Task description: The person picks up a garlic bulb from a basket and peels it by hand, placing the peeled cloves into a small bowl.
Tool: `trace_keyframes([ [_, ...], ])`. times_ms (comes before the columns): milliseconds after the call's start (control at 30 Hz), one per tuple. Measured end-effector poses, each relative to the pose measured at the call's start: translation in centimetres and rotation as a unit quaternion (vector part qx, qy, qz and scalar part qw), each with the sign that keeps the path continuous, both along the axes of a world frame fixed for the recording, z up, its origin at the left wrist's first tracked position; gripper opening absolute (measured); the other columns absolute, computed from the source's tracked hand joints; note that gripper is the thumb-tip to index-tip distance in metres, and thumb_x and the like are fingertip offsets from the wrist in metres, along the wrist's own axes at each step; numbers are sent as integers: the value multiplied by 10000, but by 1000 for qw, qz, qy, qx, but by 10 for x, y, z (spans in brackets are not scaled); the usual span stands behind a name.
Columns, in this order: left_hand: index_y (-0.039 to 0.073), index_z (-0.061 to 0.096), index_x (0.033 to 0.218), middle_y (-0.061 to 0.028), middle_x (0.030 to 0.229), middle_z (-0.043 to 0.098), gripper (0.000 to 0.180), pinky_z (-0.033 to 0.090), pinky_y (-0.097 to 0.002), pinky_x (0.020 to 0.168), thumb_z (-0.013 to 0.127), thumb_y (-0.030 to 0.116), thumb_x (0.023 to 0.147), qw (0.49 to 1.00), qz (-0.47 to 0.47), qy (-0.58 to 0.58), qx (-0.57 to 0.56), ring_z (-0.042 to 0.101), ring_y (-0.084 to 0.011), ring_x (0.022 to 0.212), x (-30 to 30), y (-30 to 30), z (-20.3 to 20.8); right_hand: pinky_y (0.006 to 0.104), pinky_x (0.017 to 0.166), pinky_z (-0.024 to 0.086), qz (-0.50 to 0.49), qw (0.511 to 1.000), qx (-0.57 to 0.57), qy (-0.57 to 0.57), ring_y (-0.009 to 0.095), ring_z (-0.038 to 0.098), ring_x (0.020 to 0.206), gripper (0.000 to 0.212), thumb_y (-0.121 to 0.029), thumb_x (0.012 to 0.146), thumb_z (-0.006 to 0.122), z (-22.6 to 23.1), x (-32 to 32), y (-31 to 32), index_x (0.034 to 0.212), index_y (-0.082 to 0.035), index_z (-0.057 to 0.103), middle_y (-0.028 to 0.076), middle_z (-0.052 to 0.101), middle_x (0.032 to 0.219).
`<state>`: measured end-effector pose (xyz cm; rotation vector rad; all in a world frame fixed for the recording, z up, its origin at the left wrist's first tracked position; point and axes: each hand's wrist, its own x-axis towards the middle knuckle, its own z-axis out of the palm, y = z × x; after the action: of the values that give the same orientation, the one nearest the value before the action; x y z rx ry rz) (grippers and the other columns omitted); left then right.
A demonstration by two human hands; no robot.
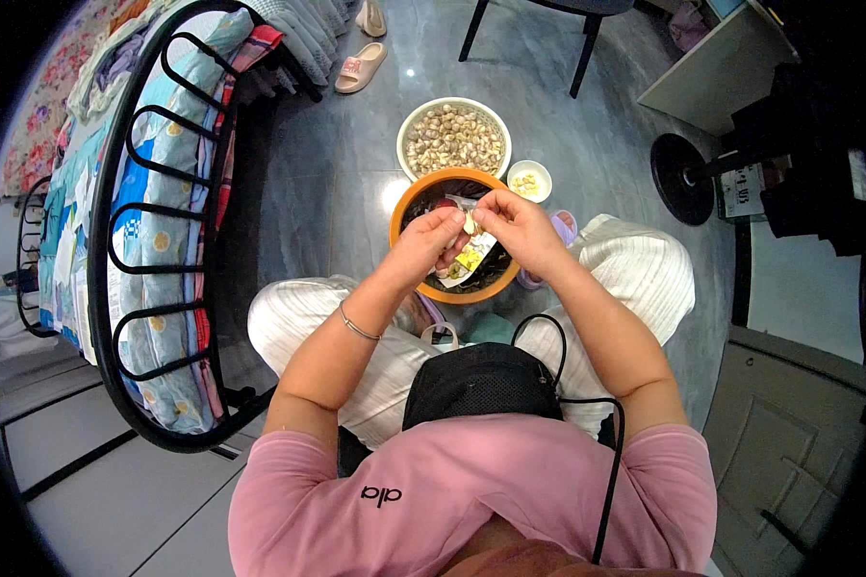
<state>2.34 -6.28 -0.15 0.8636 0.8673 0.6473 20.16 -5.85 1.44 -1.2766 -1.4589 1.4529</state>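
Both hands meet above an orange-rimmed bin (498, 290) between my knees. A small pale garlic clove (470, 224) is pinched at the fingertips. My left hand (431, 238) is closed on it from the left, with thumb and fingers together. From the other side my right hand (518, 223) pinches at the same clove. The bin has a dark lining, and a white and yellow packet (471, 254) and other scraps lie in it. Beyond it stands a wide white basin (406, 135) full of garlic cloves. A small white bowl (546, 188) with several pale cloves sits to its right.
At the left is a bed with a black metal frame (106, 288). A pink slipper (360, 69) lies on the grey floor ahead, near a dark chair (587, 48). A black round base (681, 179) stands at the right. A black cable (618, 462) runs down my front.
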Motion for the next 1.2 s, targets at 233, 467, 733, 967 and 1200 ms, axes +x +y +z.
trace_keyframes([
  [233,78,556,892,56,658,461,282,261,-170,430,432,325,944,1000,3,-7,7,343,-31,500,3,-1,1,220,622,423,-47,997,11,61,71,517,687,178,-186,877,566,-17,6,6,878,-9,551,12,566,756],
  [467,81,553,898,51,658,470,261,260,-170,433,437,311,942,999,31,-16,5,352,-33,497,3,1,5,219,534,379,-48,998,49,6,45,455,605,141,-160,832,596,-16,0,2,809,-24,567,-11,552,701],
  [733,101,503,802,50,647,460,251,271,-175,433,424,291,946,998,57,24,16,358,-34,496,2,0,-1,227,509,361,3,989,101,-111,66,437,558,134,-153,782,639,12,-1,-3,833,-35,600,2,528,694],
  [967,103,503,798,52,642,456,256,269,-179,428,421,293,947,995,87,36,15,354,-33,490,4,-1,-2,249,532,380,4,974,167,-152,112,470,587,123,-131,779,627,11,-5,-6,833,-26,592,36,549,770],
  [1200,111,497,773,56,634,449,255,279,-179,443,422,284,946,996,87,33,16,351,-36,498,6,-2,-3,262,536,394,13,960,214,-180,131,488,606,108,-106,773,624,10,-5,-5,840,-30,587,43,546,776],
])
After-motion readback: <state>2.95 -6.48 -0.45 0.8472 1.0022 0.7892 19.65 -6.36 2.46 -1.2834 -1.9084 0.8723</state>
